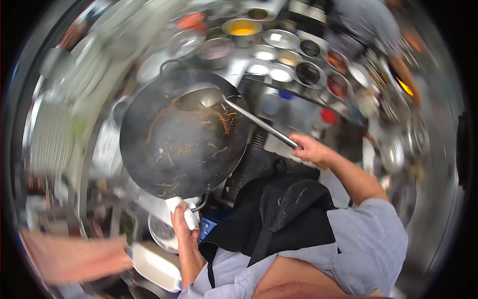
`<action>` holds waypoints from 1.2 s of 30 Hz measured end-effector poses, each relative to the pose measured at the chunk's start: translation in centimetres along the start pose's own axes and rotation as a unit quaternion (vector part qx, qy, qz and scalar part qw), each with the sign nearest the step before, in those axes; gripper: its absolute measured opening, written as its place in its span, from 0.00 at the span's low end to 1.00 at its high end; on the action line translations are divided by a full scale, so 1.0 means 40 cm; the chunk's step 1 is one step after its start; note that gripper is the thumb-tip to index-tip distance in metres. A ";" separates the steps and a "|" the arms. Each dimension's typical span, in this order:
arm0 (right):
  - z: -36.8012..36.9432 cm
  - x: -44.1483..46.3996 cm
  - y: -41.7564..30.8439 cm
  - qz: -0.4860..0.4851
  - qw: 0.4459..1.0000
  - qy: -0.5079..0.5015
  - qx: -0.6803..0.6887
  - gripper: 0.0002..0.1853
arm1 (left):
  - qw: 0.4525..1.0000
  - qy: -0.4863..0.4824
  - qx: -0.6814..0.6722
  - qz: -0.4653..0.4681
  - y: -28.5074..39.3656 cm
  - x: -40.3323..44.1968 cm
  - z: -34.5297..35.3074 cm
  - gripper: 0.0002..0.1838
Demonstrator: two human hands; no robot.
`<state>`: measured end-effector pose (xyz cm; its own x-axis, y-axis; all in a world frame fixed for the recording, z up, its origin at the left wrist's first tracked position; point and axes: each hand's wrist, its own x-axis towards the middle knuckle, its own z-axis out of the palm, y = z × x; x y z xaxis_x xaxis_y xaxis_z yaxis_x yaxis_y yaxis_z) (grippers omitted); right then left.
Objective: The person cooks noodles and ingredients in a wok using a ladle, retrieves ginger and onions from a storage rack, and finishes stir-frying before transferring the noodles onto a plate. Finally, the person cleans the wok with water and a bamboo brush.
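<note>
A large dark wok (174,134) fills the left centre, with orange and pale shreds scattered over its inside. My right hand (309,149) is closed round the handle of a metal ladle (201,98), whose bowl rests in or just over the far part of the wok. At the wok's near edge, my left hand (183,219) grips a folded white cloth (189,218) beside the looped metal handle (201,203). Whether the cloth wraps that handle is hard to tell.
Metal bowls and pots of ingredients (281,72) crowd the far counter. Stacked plates (52,137) stand at the left. A white tray (157,266) lies at lower left near a pinkish cloth (77,256). Another person (366,25) is at the upper right.
</note>
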<state>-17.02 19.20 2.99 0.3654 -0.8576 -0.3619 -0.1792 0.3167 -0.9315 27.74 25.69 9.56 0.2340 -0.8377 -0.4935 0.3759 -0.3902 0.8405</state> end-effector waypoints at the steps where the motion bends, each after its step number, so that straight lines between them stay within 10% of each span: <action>1: 0.009 -0.079 0.002 -0.032 0.996 0.063 -0.056 0.18 | 0.999 -0.028 0.026 0.001 0.007 0.017 0.008 0.14; 4: 0.104 -0.331 -0.067 -0.133 0.944 0.227 -0.200 0.23 | 0.980 -0.161 0.115 -0.022 0.077 0.013 0.061 0.16; 9: 0.407 -0.731 -0.158 0.074 0.939 0.307 -0.138 0.40 | 0.913 -0.298 0.260 -0.099 0.245 -0.087 0.187 0.15; 16: 1.114 -0.875 -0.101 0.219 0.714 0.665 -0.010 0.20 | 0.760 -0.521 0.343 -0.180 0.220 -0.165 0.439 0.07; 22: 1.074 -0.867 0.002 0.171 0.543 0.768 0.294 0.15 | 0.593 -0.646 0.302 -0.376 -0.297 -0.384 0.833 0.06; 28: 0.947 -0.862 0.035 0.060 0.401 0.839 0.362 0.15 | 0.509 -0.702 0.356 -0.349 -0.661 -0.585 1.031 0.09; 36: 0.366 -0.913 -0.078 0.006 0.397 0.867 0.300 0.36 | 0.386 -0.770 0.352 -0.366 -0.874 -0.580 1.238 0.17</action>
<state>-16.44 55.46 18.55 -0.9043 0.3214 -0.2811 0.2689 -0.0828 -0.9596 -35.23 39.83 2.69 -0.7180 0.5740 -0.3937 -0.6277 -0.2896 0.7226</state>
